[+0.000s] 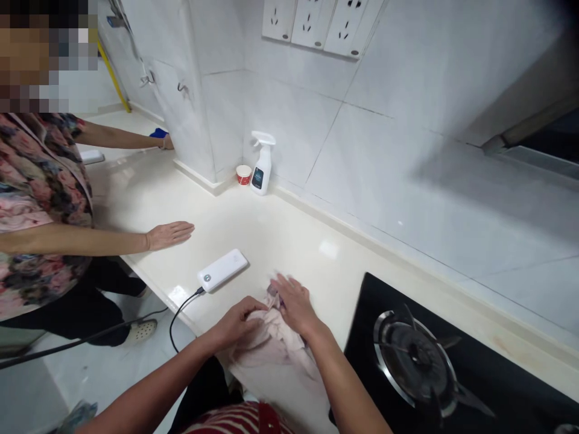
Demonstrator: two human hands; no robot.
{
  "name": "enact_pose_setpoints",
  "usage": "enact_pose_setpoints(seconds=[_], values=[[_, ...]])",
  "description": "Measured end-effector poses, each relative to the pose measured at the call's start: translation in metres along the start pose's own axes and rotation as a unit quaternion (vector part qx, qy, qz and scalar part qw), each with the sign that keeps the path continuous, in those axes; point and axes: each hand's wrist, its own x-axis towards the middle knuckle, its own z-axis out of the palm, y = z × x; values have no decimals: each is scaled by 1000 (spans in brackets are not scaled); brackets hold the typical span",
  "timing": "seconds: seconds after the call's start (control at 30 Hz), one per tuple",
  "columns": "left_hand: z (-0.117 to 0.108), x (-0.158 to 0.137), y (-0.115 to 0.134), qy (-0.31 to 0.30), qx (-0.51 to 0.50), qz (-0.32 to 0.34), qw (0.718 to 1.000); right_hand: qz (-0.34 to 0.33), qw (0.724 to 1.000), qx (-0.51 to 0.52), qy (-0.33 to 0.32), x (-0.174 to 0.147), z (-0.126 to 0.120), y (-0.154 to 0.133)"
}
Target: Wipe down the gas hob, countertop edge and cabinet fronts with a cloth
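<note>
A crumpled pale pink cloth [283,328] lies on the cream countertop near its front edge, bunched between my two hands. My left hand [237,324] is closed on the cloth's left side, thumb and fingers pinching a fold. My right hand [294,304] bends over the cloth's upper right part and grips it; its fingertips are slightly blurred. Something purplish shows under the right palm, too covered to name. Just beyond my left hand rests a white power bank [224,269] with a black cable plugged in.
A black gas stove [420,355] lies to the right. Against the wall stand a white spray bottle [262,166] and a small red-and-white tub [243,175]. At left, a co-worker's hand [169,234] rests flat on the counter; the other holds a blue cloth [158,133] near a pillar.
</note>
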Motion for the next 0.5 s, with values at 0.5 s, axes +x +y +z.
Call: enact_pose_setpoints(seconds=[0.5], values=[[23,-33,-22,-49,376,-16,925,123,984,125,29,-224,33,71]])
